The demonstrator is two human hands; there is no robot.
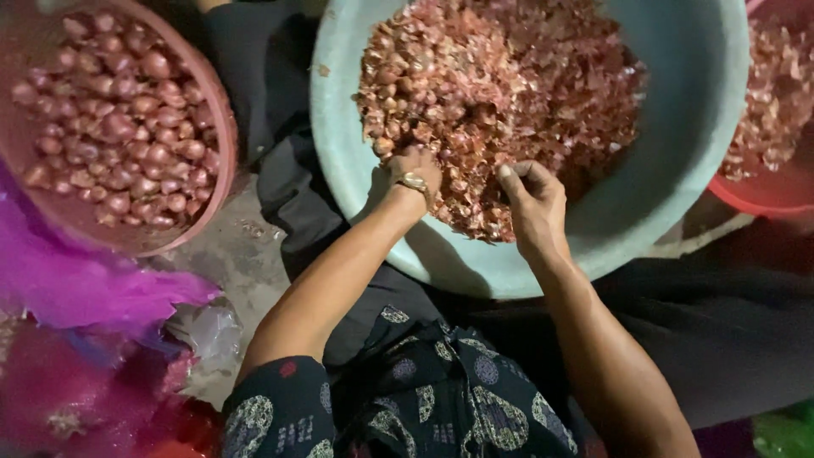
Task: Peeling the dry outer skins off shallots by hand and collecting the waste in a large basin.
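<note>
A wide pale green basin (695, 127) holds a heap of shallots mixed with dry reddish skins (500, 85). My left hand (414, 170), with a gold bracelet at the wrist, digs into the near edge of the heap, its fingers buried among the skins. My right hand (530, 199) is beside it with fingers curled over the heap's near edge; whether they hold anything is hidden.
A pink basin (222, 110) full of peeled shallots stands at the left. A red basin (763, 191) with more skins is at the far right. Magenta plastic bags (76, 280) lie at the lower left on the concrete floor.
</note>
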